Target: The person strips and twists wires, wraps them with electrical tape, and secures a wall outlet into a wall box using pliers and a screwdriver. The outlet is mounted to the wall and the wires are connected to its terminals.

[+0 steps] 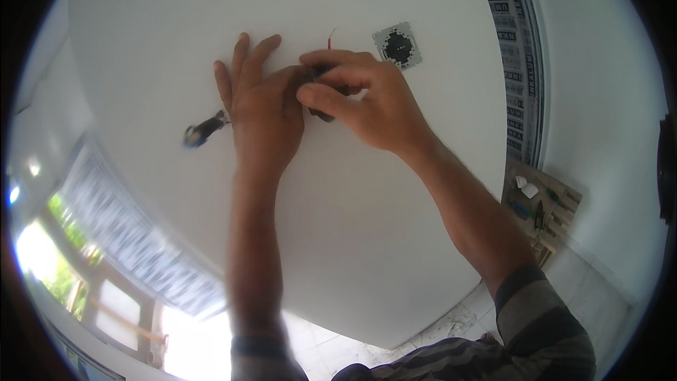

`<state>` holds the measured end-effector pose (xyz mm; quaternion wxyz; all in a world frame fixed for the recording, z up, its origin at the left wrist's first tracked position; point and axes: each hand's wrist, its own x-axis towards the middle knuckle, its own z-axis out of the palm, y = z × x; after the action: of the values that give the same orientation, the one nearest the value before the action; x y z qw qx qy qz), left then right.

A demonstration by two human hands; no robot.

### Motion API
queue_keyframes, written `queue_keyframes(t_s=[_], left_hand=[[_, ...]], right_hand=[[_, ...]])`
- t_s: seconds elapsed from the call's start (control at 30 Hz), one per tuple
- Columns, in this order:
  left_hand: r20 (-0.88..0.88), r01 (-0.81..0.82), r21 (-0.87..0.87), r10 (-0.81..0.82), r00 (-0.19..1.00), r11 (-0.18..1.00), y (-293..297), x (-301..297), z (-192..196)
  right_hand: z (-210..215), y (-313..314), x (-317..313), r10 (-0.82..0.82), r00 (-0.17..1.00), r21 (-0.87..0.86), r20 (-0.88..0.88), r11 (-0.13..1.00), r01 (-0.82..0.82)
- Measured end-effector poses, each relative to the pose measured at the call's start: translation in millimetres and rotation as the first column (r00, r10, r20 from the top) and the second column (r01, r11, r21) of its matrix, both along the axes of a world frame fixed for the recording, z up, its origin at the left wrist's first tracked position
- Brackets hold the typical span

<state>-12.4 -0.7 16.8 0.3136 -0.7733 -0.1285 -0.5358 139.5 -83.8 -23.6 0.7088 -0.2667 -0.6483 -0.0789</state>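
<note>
Head view: right hand (374, 102) pinches a small dark plastic part (319, 92) between thumb and curled fingers against the white panel (338, 226). Left hand (261, 109) lies flat and open, touching that part's left side.

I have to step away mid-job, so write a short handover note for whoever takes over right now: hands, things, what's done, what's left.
Left hand: flat against the white panel, fingers spread, bracing beside the right hand.
Right hand: pinching a small dark part against the panel; a thin red wire sticks out above it.
Dark cable end: hangs from the panel left of the left hand.
Square grey fitting: set in the panel to the right, untouched.
Done: dark part held at the panel.
Left: whether it is fixed cannot be told; the cable end looks loose.
</note>
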Motion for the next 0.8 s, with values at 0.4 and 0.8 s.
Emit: queue_keyframes(t_s=[0.4, 0.8], left_hand=[[0.026, 0.177, -0.031, -0.176, 0.984, 0.984, -8, -2, -2], [0.026, 0.008, 0.077, -0.01, 1.0, 0.997, -11, 14, -8]], right_hand=[[-33, 23, 27, -0.632, 0.775, 0.271, 0.013, 0.748, 0.606], [-32, 18, 12, -0.747, 0.659, 0.291, 0.088, 0.652, 0.701]])
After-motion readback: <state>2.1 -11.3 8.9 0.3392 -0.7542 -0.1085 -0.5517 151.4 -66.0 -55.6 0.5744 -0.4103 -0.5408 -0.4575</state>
